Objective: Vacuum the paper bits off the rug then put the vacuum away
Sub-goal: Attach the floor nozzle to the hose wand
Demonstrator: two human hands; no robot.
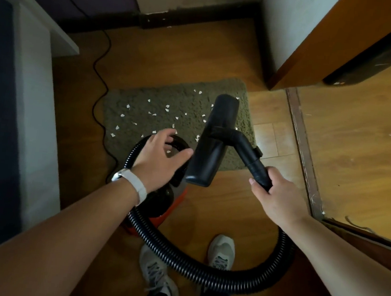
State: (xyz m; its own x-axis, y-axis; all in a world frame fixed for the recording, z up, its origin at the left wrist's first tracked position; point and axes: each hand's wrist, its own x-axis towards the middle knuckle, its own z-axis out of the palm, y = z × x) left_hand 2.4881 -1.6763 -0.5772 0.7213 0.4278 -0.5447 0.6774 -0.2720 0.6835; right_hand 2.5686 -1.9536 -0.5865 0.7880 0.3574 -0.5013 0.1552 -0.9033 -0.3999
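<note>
Our right hand [276,197] grips the tube [257,168] just behind the nozzle [212,140], fingers curled round it, arm stretched forward. Our left hand [162,158] hovers just left of the nozzle, palm down, fingers spread, thumb pointing toward it.

Olive-green shag rug [169,111] flecked with white paper bits [128,106]. Vacuum [159,204]: glossy black top, orange-red base. Hose [201,266] black, ribbed in fine rings; floor head [218,131] and tube [247,151] plain black. Floor [199,56] warm honey-brown wood, plank lines showing. Cord [96,103] black against it. Watch strap [140,190] white, case silver. Shoes [222,249] pale grey, touch of green on one tongue. Skirting [198,18] near-black; wall [287,25] off-white; door [321,40] orange-brown.
</note>
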